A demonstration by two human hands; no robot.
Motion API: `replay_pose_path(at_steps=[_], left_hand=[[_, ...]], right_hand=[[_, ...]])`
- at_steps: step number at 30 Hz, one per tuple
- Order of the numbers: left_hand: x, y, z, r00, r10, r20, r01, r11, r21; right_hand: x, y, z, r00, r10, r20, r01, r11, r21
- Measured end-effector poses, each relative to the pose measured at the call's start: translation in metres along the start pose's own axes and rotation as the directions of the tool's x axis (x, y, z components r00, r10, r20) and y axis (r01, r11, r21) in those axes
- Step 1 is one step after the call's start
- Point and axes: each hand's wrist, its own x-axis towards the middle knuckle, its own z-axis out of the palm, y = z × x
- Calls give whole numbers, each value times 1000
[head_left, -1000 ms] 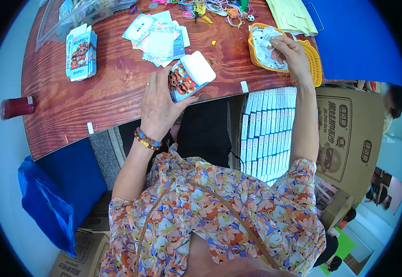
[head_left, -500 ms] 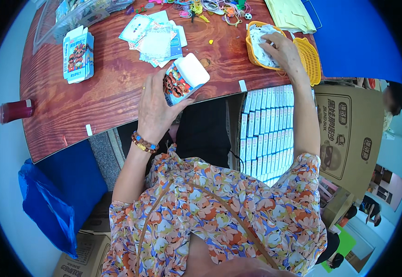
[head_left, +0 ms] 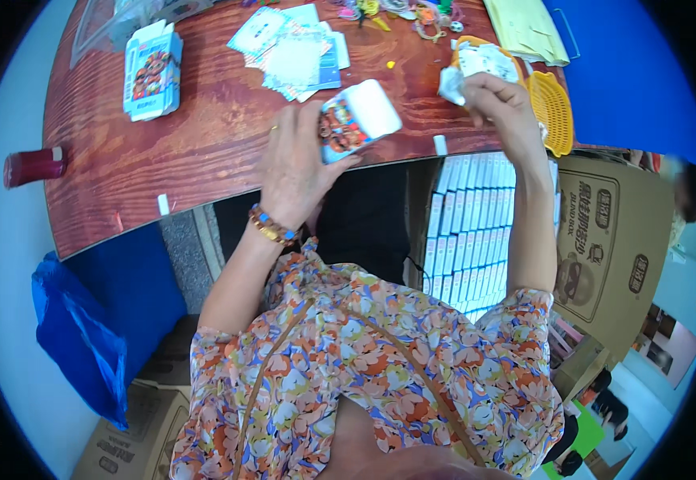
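We note the left hand [head_left: 296,164] in firm grip around a small printed box [head_left: 356,120] above the tabletop [head_left: 204,136] edge; the right hand [head_left: 501,100] pinches a white packet [head_left: 468,68] beside the yellow basket [head_left: 552,112].

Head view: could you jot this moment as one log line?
left hand: holds small printed box | right hand: grips white packet over yellow basket | wooden table: loose cards

The surface [head_left: 204,136] is reddish wood with visible grain and a slight sheen. The small box [head_left: 357,120] looks like glossy printed cardboard, white on its end. The packet [head_left: 476,68] is crinkled, shiny plastic film. The basket [head_left: 552,112] is yellow meshed plastic. The carton [head_left: 612,240] is matt brown cardboard.
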Motion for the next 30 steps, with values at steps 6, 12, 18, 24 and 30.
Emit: replay_pose_path(at_steps=[6,12,18,24,30], left_hand=[[1,6,4,998,36,-43,-37,999,-36],[-3,-1,4,1000,2,-14,-3,997,-80],[-6,-14,2,995,-66,-74,52,981,-185],[-7,-16,9,966,-259,26,242,855,-458],[-8,-13,5,949,-309,62,291,784,-549]], right_hand=[[3,-14,68,955,-77,285,132,975,-180],[-6,-21,69,968,-214,128,243,925,-291],[1,26,-68,855,-340,-392,101,850,-517],[6,103,-181,835,179,-521,-492,669,-558],[24,138,-202,881,333,-336,-453,798,-397]])
